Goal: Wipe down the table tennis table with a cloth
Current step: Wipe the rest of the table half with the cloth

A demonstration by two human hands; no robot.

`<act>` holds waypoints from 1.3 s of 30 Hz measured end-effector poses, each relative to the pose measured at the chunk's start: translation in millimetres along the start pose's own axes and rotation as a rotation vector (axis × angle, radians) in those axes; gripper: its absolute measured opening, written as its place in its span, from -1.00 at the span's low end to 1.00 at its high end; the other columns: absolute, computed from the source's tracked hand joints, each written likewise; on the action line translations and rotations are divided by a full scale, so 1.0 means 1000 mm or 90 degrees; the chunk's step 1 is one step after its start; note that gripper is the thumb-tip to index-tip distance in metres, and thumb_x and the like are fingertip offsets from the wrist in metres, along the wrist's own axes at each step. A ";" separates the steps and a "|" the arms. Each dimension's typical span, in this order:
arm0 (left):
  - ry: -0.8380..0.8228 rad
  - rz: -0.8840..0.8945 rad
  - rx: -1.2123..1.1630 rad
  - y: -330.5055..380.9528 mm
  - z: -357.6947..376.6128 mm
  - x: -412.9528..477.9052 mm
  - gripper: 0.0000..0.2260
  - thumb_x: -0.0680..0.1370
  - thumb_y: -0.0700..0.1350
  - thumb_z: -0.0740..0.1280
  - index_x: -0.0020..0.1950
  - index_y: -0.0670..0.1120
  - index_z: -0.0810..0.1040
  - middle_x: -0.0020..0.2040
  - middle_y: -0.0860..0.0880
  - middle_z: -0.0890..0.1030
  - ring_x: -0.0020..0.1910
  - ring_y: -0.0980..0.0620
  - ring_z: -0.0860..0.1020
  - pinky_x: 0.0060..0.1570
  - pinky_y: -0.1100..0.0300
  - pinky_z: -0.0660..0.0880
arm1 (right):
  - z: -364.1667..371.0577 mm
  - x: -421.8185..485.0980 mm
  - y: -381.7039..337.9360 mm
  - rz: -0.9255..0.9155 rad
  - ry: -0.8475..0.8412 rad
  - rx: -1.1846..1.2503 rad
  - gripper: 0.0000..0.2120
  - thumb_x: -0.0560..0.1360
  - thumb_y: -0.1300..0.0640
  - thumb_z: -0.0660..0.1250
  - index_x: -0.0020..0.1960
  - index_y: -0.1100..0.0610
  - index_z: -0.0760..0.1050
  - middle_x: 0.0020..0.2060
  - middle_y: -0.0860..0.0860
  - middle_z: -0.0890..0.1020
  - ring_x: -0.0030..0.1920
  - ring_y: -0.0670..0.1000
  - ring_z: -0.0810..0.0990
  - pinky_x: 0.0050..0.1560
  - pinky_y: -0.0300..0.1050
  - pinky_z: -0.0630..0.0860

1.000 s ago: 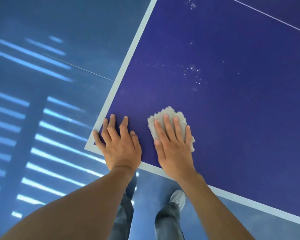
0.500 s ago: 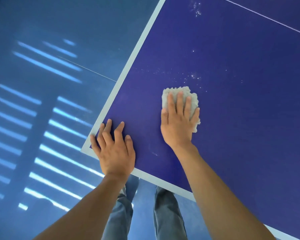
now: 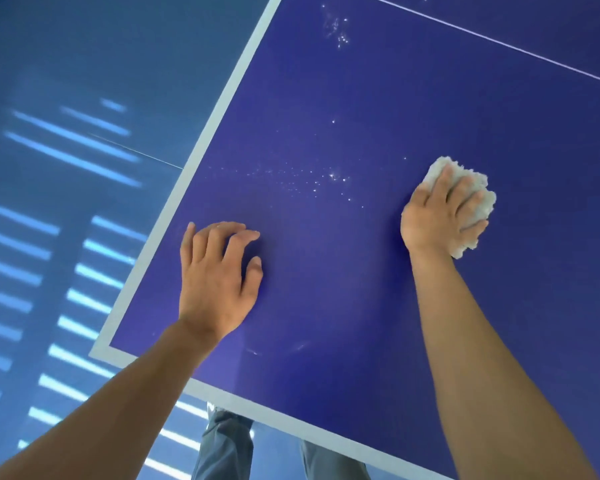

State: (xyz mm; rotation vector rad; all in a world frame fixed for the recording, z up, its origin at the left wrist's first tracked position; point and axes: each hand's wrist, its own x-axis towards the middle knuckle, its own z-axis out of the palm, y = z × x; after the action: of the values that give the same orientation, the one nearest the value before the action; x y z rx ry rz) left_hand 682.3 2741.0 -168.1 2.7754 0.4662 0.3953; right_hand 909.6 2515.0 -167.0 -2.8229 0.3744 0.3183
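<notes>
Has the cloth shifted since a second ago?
Yes. The cloth slid away from the white end border, rightward past the white specks.

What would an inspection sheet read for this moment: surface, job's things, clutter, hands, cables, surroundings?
Surface: table tennis table, blue top with a pale border; white specks scattered mid-top, more farther up.
Job's things: cloth, pale and bunched, on the top under the right hand.
Clutter: nothing seen.
Hands: left hand loosely curled, holding nothing, over the top; right hand grips the cloth.
Cables: nothing seen.
Surroundings: blue floor with light stripes; trouser legs below the near edge.
</notes>
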 end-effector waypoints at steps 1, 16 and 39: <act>-0.017 0.047 0.001 0.000 0.003 0.011 -0.68 0.59 -0.01 0.22 0.27 -0.09 0.59 0.24 -0.09 0.56 0.26 -0.18 0.48 0.57 -0.22 0.11 | 0.002 0.006 -0.014 0.007 -0.006 0.002 -0.44 0.72 -0.08 -0.18 0.69 -0.06 -0.19 0.68 0.05 -0.13 0.66 0.18 -0.19 0.56 0.41 -0.12; -0.203 0.216 -0.010 -0.006 0.019 0.051 -0.61 0.57 0.05 0.25 0.35 -0.01 0.61 0.36 -0.11 0.50 0.37 -0.21 0.42 0.49 -0.22 0.23 | -0.017 0.025 0.060 -0.512 -0.092 -0.183 -0.45 0.71 -0.11 -0.11 0.69 -0.08 -0.02 0.69 -0.07 -0.04 0.68 0.07 -0.10 0.62 0.30 -0.10; -0.207 0.216 -0.026 -0.013 0.024 0.053 -0.61 0.67 0.07 0.09 0.30 0.05 0.64 0.32 -0.09 0.52 0.35 -0.19 0.45 0.53 -0.16 0.15 | -0.031 0.203 -0.117 -0.094 0.010 -0.136 -0.43 0.74 -0.06 -0.12 0.69 -0.05 -0.21 0.68 0.04 -0.11 0.66 0.18 -0.12 0.56 0.40 0.00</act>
State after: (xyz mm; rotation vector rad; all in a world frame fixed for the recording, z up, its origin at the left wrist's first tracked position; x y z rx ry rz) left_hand 735.1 2765.5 -183.2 2.8036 -0.0882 0.0188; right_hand 1139.7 2569.3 -160.5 -3.0422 0.1398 0.3223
